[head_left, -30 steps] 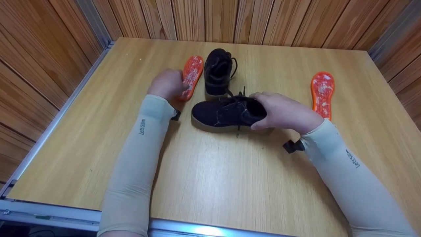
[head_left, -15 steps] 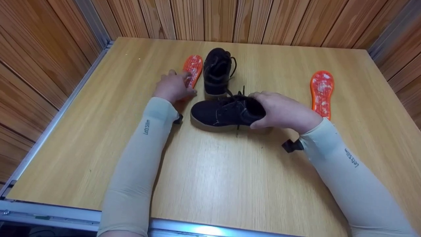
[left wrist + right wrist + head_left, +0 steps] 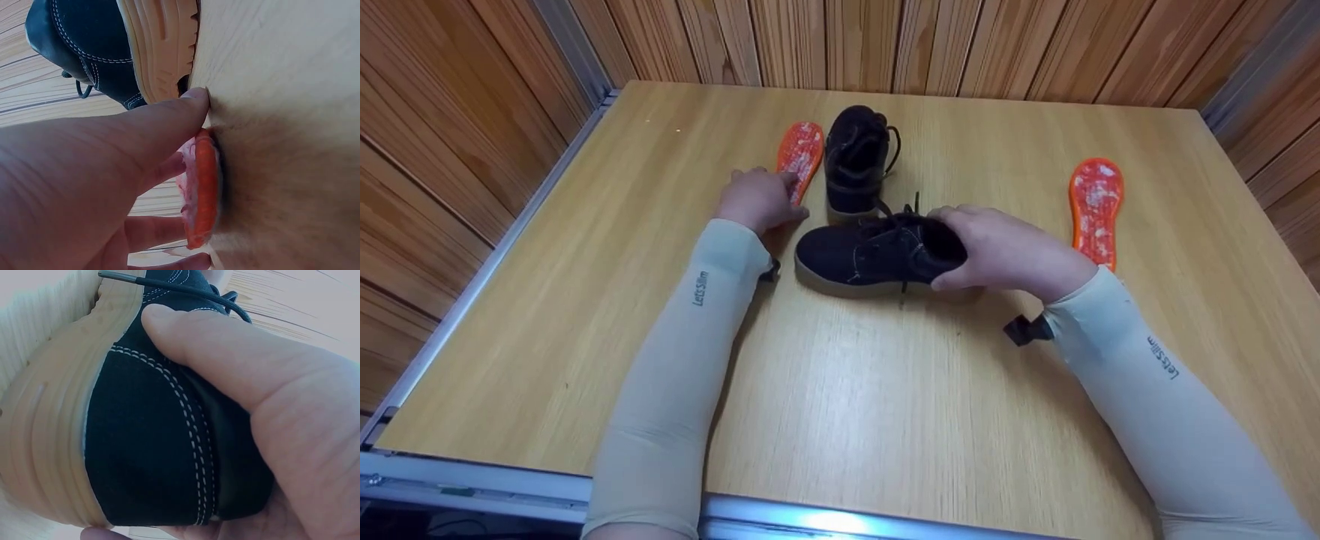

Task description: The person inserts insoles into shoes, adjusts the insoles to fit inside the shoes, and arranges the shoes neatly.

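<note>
Left insole (image 3: 802,148): toward the desk's (image 3: 840,405) far edge, just left of the far shoe (image 3: 851,169); taking hold of it is, I judge, the step in hand.
Left hand (image 3: 757,199): fingers and thumb spread about its near end, no pinch yet.
Right hand (image 3: 1009,251): gripping the heel of the near shoe (image 3: 847,259), mid-desk, toe toward the left edge.
Next pinch: calls, I'd say, for bringing my thumb in against the fingers.
Since one second ago: my left hand sits farther right; both shoes lie unmoved.

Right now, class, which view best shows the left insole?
Head: the left insole shows its patterned top, partly covered by the left hand. The left wrist view shows mainly one edge, close up; the right wrist, none.
</note>
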### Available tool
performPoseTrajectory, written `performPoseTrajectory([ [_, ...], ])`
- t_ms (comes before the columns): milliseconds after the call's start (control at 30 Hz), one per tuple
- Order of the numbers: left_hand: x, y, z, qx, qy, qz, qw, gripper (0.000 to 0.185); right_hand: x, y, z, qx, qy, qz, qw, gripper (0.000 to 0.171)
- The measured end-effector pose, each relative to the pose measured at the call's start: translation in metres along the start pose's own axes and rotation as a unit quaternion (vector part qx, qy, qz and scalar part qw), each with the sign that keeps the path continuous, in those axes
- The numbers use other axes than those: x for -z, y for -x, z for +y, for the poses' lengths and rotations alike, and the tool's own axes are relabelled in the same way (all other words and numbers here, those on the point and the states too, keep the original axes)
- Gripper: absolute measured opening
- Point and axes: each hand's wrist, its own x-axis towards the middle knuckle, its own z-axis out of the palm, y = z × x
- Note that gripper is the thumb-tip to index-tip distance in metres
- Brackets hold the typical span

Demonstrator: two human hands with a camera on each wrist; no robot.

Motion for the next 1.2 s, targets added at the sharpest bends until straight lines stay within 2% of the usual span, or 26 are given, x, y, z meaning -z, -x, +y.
performPoseTrajectory([
  [167,0.002,0.003,0.001,0.011,0.022,-0.005,0.9997,0.071,0.000,0.000,0.000,0.000,0.004,0.002,1.000,0.090],
  [367,0.005,0.005,0.004,-0.011,0.013,0.010,0.9998,0.039,0.002,0.000,-0.001,-0.003,0.007,0.000,1.000,0.091],
  [433,0.005,0.006,0.005,-0.008,0.013,0.012,0.9998,0.032,0.002,0.001,-0.001,-0.003,0.005,0.000,1.000,0.091],
  [667,0.005,0.007,0.006,0.013,0.016,0.016,0.9997,0.029,0.001,0.000,-0.001,0.002,-0.001,-0.001,1.000,0.090],
  [900,0.006,0.011,0.003,0.008,0.050,0.009,0.9987,0.029,-0.001,-0.001,0.000,0.006,-0.004,-0.001,1.000,0.090],
  [1200,0.010,0.013,0.005,0.006,0.048,0.016,0.9987,0.029,0.001,0.000,0.002,0.008,0.003,0.001,1.000,0.091],
])
